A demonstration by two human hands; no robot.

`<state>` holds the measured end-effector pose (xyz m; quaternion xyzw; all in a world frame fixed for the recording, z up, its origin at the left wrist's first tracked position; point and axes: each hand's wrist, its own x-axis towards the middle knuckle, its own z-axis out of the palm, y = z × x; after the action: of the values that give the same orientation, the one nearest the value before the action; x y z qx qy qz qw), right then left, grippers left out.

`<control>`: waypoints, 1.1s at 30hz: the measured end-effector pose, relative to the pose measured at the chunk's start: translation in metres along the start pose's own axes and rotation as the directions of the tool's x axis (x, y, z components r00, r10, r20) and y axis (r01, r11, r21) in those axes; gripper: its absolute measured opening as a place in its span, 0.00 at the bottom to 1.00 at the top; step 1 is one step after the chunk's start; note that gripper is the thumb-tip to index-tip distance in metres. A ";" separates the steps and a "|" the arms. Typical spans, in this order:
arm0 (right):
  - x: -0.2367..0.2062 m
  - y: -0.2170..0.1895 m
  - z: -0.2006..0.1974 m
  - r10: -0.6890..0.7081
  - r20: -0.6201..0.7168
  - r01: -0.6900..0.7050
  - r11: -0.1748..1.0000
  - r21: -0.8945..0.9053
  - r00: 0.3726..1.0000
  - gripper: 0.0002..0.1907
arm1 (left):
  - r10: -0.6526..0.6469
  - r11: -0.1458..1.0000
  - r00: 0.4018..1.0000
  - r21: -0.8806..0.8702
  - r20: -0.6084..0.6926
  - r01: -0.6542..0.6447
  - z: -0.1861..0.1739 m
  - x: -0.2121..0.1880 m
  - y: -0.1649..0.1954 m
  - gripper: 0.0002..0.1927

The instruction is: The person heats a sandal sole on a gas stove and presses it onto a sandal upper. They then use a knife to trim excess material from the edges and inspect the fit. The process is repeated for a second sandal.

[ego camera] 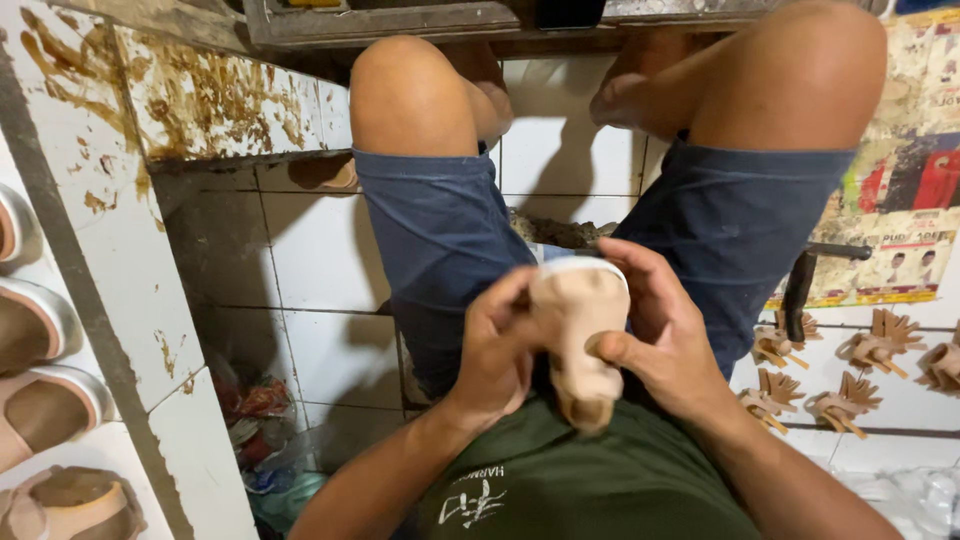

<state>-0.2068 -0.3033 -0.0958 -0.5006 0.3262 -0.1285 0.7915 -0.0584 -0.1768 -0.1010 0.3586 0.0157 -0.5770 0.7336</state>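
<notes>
I am looking down at one beige shoe piece [578, 330], sitting between both hands above the lap, just in front of the green shirt [580, 490]. The left hand [497, 345] is gripping its left edge with curled fingers, and the right hand [655, 335] is wrapping around its right side, thumb pressing on the front. A white rim is showing along its top (I cannot tell whether this is a sole or a lining).

Counting outward: two bare knees are rising above blue shorts [450, 240]. To the right, about seven small tan bow-like trims [880, 345] are lying on a white tiled ledge [900, 400], each apart from the next. On the left, four pale sandals [40, 400] are lining up along the frame edge, partly cut off.

The person is sitting in a tight tiled nook; the white wall tiles [320, 250] are looking grimy, and the slab [200, 100] at upper left is carrying brown glue smears. A worn poster [910, 170] is covering the right wall.

Low at the left, a heap of crumpled wrappers [260, 430] is lying on the floor; I cannot tell whether a container is holding it.
</notes>
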 end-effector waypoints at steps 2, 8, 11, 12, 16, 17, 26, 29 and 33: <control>0.002 -0.003 -0.004 -0.008 0.054 0.005 0.998 0.057 0.998 0.46 | -0.023 0.996 0.999 -0.087 -0.042 0.019 0.011 0.006 0.009 0.26; 0.004 -0.021 -0.012 -0.043 0.064 0.042 0.999 0.020 0.997 0.35 | 0.053 0.997 0.997 -0.044 -0.065 -0.056 0.037 0.030 0.043 0.28; 0.005 -0.034 -0.016 -0.251 0.007 0.249 0.955 -0.159 0.968 0.29 | 0.075 0.996 0.995 -0.038 -0.072 -0.078 0.046 0.039 0.052 0.26; 0.006 -0.039 -0.017 -0.286 0.021 0.284 0.936 -0.208 0.958 0.29 | 0.078 0.996 0.994 -0.041 -0.075 -0.081 0.049 0.040 0.054 0.26; 0.015 -0.063 -0.020 -0.388 0.096 0.381 0.776 -0.503 0.917 0.30 | 0.092 0.995 0.992 -0.021 -0.084 -0.094 0.056 0.046 0.058 0.25; 0.018 -0.068 -0.019 -0.412 0.125 0.401 0.699 -0.593 0.902 0.31 | 0.113 0.993 0.991 -0.007 -0.077 -0.114 0.057 0.048 0.059 0.25; 0.034 -0.091 -0.018 -0.316 0.216 0.379 0.668 -0.640 0.924 0.36 | 0.170 0.977 0.985 0.134 -0.024 -0.165 0.060 0.060 0.055 0.23; 0.035 -0.085 -0.019 -0.265 0.163 0.306 0.702 -0.643 0.950 0.37 | 0.136 0.984 0.990 0.123 -0.030 -0.131 0.055 0.063 0.049 0.22; 0.036 -0.073 -0.023 -0.267 0.127 0.292 0.790 -0.539 0.955 0.38 | 0.145 0.985 0.988 0.096 -0.048 -0.140 0.045 0.069 0.043 0.21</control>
<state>-0.1857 -0.3728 -0.0519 -0.7527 0.2543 -0.1336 0.5924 -0.0164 -0.2560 -0.0761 0.4079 -0.0168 -0.5132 0.7549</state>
